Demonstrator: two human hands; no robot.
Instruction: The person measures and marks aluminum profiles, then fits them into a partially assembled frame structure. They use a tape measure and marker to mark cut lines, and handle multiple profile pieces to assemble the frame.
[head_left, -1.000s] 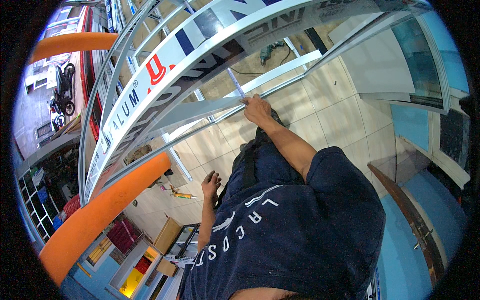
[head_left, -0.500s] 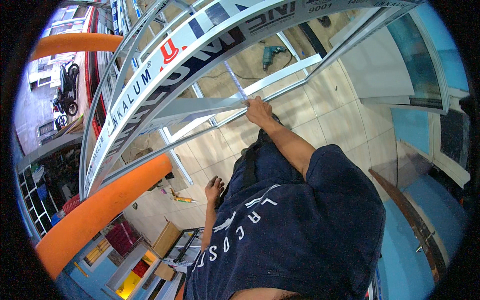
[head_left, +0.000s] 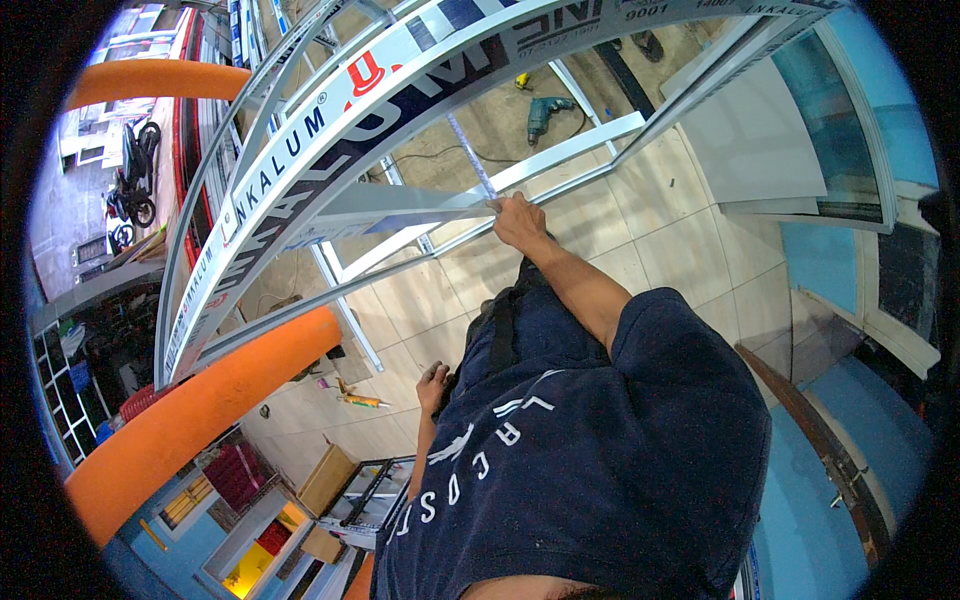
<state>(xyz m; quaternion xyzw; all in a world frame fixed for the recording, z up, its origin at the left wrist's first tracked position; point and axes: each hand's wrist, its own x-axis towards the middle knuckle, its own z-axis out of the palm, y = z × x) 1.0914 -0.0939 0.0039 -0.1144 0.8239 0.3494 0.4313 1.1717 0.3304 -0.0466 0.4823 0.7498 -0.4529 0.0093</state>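
Alu. frame (head_left: 405, 70): prob. stiff, light for size. Grey alu. bar (head_left: 410, 200) juts from under frame; prob. slick, hold nr ends. L hand (head_left: 432, 385), body side of frame: can't tell if grip's spread/closed. Tape-measure blade (head_left: 468, 152), from under frame to R hand (head_left: 519, 222): prob. thin, springy; R grip pinches its end, best held flat.
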